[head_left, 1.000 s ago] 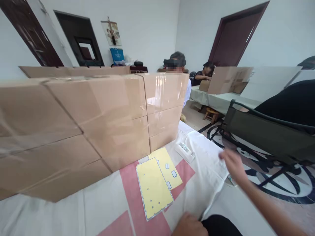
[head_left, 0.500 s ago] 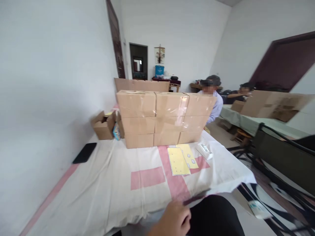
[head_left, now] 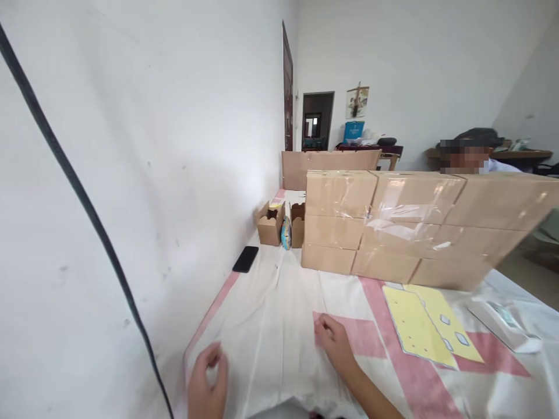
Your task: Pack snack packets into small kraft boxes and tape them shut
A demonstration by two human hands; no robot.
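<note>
Both my hands rest on a white cloth with pink patches (head_left: 279, 326) that covers the table. My left hand (head_left: 208, 381) is at the cloth's near left edge by the wall, with fingers and thumb curled into a pinch on the fabric. My right hand (head_left: 334, 343) lies further in on a pink patch, its fingers bent down and gathered on the cloth. Two yellow sheets with small cut-outs (head_left: 425, 329) lie flat to the right of my right hand.
A wall of taped cardboard boxes (head_left: 414, 227) stands across the table. Small open cartons (head_left: 271, 224) and a black phone (head_left: 245, 259) sit by the white wall. A white packet (head_left: 502, 323) lies far right. A person (head_left: 469, 154) sits behind the boxes. A black cable (head_left: 87, 212) runs down the wall.
The view has swung left toward the wall. My right hand came in from beyond the table's right edge onto the cloth. My left hand moved up to the cloth's left edge.
</note>
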